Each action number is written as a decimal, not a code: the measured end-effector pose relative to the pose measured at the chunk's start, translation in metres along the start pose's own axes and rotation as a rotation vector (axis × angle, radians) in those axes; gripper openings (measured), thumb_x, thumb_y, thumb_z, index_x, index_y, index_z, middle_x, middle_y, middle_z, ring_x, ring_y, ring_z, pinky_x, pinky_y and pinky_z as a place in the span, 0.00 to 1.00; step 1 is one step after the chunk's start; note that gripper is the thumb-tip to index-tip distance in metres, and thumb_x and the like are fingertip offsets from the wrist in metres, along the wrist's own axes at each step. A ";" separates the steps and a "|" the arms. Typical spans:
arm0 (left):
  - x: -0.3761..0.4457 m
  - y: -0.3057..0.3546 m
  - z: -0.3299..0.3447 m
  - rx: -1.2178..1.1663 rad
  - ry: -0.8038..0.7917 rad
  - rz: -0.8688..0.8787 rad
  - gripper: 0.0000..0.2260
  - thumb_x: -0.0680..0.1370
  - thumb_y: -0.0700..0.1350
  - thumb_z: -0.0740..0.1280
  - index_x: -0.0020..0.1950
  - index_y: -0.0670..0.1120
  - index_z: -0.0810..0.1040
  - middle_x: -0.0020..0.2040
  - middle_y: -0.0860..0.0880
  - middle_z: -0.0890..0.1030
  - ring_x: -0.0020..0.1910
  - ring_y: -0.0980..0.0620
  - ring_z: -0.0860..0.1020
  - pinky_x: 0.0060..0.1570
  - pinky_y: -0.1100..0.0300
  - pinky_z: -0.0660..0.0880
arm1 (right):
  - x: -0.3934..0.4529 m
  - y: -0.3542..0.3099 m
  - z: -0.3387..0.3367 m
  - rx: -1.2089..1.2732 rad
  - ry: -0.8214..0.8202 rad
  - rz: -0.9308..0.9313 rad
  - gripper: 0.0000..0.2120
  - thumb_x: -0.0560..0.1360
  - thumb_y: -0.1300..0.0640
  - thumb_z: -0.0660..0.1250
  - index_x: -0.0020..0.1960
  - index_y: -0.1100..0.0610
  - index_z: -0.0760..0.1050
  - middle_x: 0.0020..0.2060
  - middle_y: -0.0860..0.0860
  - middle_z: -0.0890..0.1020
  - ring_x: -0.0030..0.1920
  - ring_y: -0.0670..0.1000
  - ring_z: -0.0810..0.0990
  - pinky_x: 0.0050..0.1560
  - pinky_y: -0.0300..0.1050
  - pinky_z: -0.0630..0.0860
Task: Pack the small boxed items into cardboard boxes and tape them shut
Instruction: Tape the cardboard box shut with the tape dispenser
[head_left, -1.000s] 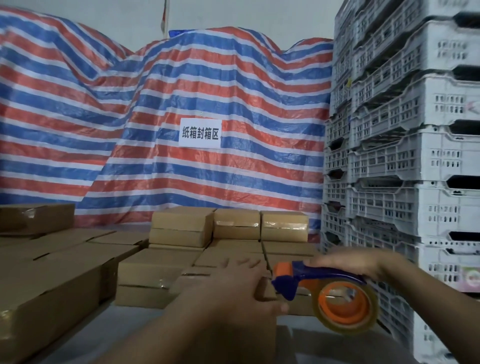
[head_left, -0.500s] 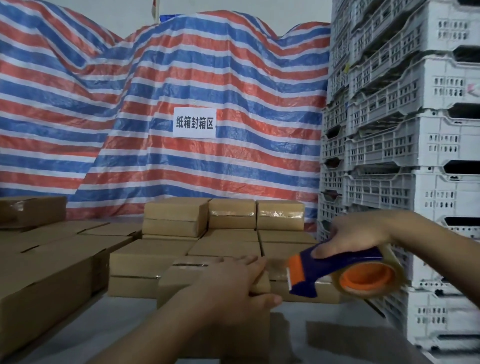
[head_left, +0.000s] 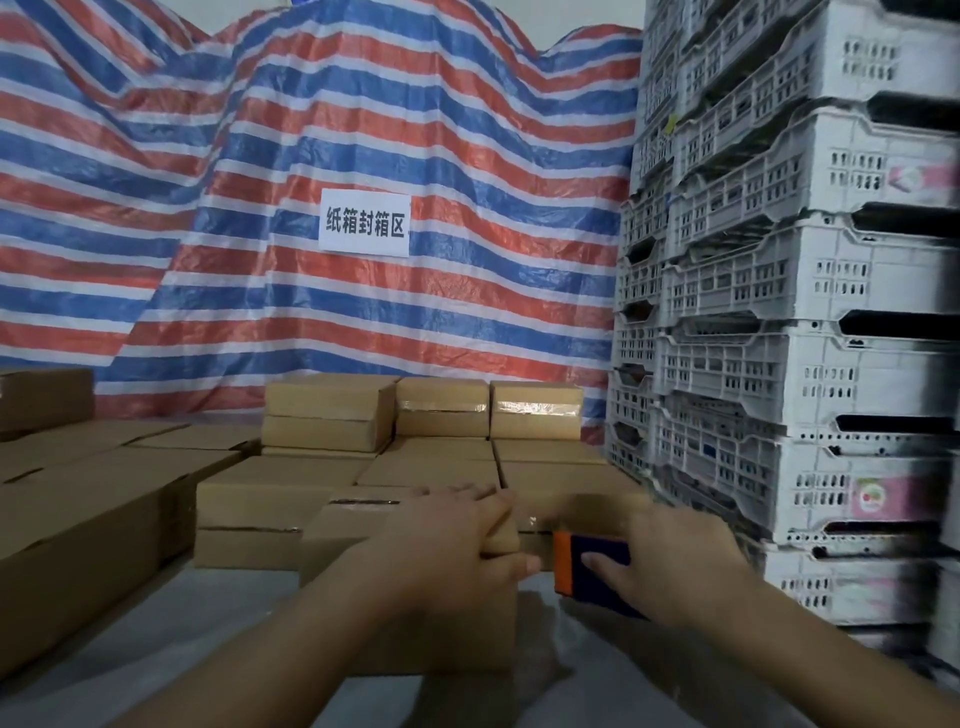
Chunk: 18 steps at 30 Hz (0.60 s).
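Brown cardboard: the box (head_left: 358, 551) stands on the grey table (head_left: 104, 670), nearest the viewer, at centre. The left hand (head_left: 452, 545) lies across its top right edge, fingers straight over the top, thumb down the right side. Just right of the box, the right hand (head_left: 670, 561) grips the dispenser (head_left: 592, 571), a blue body with an orange front edge, fingers curled over it. The orange edge sits close to the box's right side; contact cannot be confirmed. The area above the dispenser is blurred.

Behind the box, closed cartons (head_left: 291, 499) stand in rows, with three more (head_left: 441, 410) stacked on the back row; clear tape shows on two of them. Larger cartons (head_left: 78, 509) fill the left side. White crates (head_left: 800, 322) are stacked at right. A red, white and blue striped tarp (head_left: 260, 182) hangs at the rear, carrying a white sign (head_left: 364, 222) with printed characters.
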<state>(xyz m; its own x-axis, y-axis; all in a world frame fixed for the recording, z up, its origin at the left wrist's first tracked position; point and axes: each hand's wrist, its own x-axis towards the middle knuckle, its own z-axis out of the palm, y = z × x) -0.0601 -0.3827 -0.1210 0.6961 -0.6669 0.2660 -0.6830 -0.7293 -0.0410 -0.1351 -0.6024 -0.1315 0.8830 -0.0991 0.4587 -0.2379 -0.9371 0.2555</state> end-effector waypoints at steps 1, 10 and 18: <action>0.000 -0.001 0.000 -0.008 0.002 0.001 0.35 0.76 0.71 0.54 0.79 0.59 0.50 0.80 0.55 0.54 0.77 0.52 0.55 0.74 0.46 0.52 | -0.007 -0.002 0.010 0.014 -0.015 0.015 0.26 0.75 0.27 0.54 0.44 0.50 0.72 0.36 0.46 0.73 0.41 0.49 0.80 0.31 0.44 0.67; 0.003 -0.002 0.002 0.009 -0.002 0.023 0.37 0.75 0.72 0.56 0.79 0.58 0.51 0.80 0.53 0.55 0.77 0.50 0.57 0.72 0.44 0.53 | -0.030 -0.010 0.024 0.138 -0.084 0.184 0.35 0.74 0.24 0.44 0.62 0.45 0.74 0.47 0.44 0.82 0.47 0.43 0.82 0.37 0.39 0.70; 0.001 0.001 -0.001 0.017 0.006 0.010 0.36 0.75 0.71 0.58 0.78 0.58 0.53 0.80 0.53 0.56 0.77 0.50 0.57 0.73 0.43 0.53 | 0.015 -0.044 -0.051 1.065 0.172 -0.005 0.26 0.80 0.34 0.47 0.66 0.45 0.72 0.57 0.34 0.74 0.56 0.33 0.71 0.52 0.29 0.64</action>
<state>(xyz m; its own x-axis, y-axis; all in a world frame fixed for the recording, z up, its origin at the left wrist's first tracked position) -0.0603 -0.3846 -0.1201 0.6878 -0.6733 0.2713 -0.6862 -0.7250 -0.0597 -0.1319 -0.5458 -0.0929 0.7947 -0.1234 0.5943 0.3134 -0.7551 -0.5758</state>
